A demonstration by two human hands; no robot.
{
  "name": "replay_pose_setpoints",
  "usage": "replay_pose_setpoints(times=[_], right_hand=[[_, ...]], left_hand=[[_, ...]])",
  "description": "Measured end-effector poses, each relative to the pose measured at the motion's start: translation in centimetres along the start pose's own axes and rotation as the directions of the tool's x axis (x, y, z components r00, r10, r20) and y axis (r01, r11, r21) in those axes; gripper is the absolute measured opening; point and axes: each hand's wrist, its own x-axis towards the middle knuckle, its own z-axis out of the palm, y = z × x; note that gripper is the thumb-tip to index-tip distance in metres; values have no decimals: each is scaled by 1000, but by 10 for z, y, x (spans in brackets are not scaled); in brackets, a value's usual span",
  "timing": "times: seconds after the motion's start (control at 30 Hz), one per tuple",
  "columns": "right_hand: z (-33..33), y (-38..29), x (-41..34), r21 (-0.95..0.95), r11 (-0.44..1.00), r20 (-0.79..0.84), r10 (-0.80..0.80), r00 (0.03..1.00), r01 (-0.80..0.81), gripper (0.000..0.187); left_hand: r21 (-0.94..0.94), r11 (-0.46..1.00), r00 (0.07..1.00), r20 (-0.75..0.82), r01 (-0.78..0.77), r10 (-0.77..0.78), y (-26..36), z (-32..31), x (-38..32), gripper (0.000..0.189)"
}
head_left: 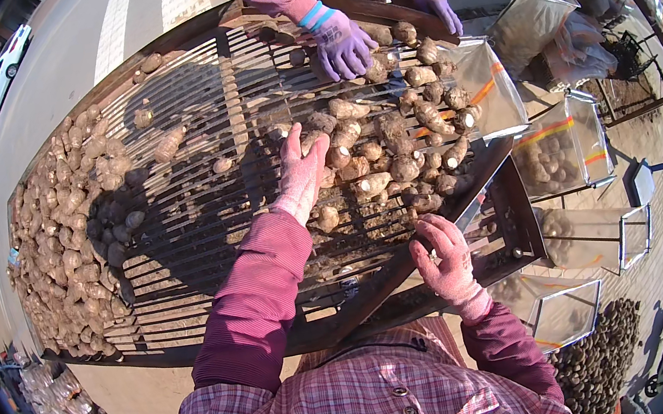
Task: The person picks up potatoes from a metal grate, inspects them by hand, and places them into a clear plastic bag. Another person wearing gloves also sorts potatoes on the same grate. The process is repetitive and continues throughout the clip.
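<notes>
My left hand (303, 169), in a pale pink glove, reaches over a slatted metal sorting table (196, 254). Its fingers are stretched out along the left edge of a loose group of taro corms (403, 166), touching the nearest ones. My right hand (447, 257), gloved the same way, is at the slanted metal rail (384, 290) on the table's near right side. Its fingers are slightly bent and apart, and I see nothing held in it. A single taro corm (327, 218) lies on the slats just below my left wrist.
Taro corms form a large heap (65, 249) at the table's left end. Across from me, a co-worker's purple-gloved hand (342, 46) touches corms; the other gloved hand (436, 3) rests at the rim. Clear bags on frames (550, 153) stand right, beside a platform scale (641, 184).
</notes>
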Motion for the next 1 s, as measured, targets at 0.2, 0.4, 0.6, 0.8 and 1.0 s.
replay_pose_setpoints(times=[0.2,0.4,0.6,0.8,1.0], right_hand=[[7,3,14,137,989,15,62,998,-63,29],[35,43,95,61,997,76,44,996,-49,21],[80,71,166,-438,869,536,46,843,231,31],[90,54,178,-626,742,605,267,750,241,33],[65,63,158,-318,948,487,191,852,-32,36]], left_hand=[[-147,969,968,124,-198,216,32,-13,-41,45],[901,206,848,253,-382,466,-37,-98,-102,51],[940,-1,855,311,-341,416,-73,-131,-123,55],[951,40,886,268,-305,377,-66,-127,-125,56],[946,48,879,278,-320,388,-71,-132,-126,57]])
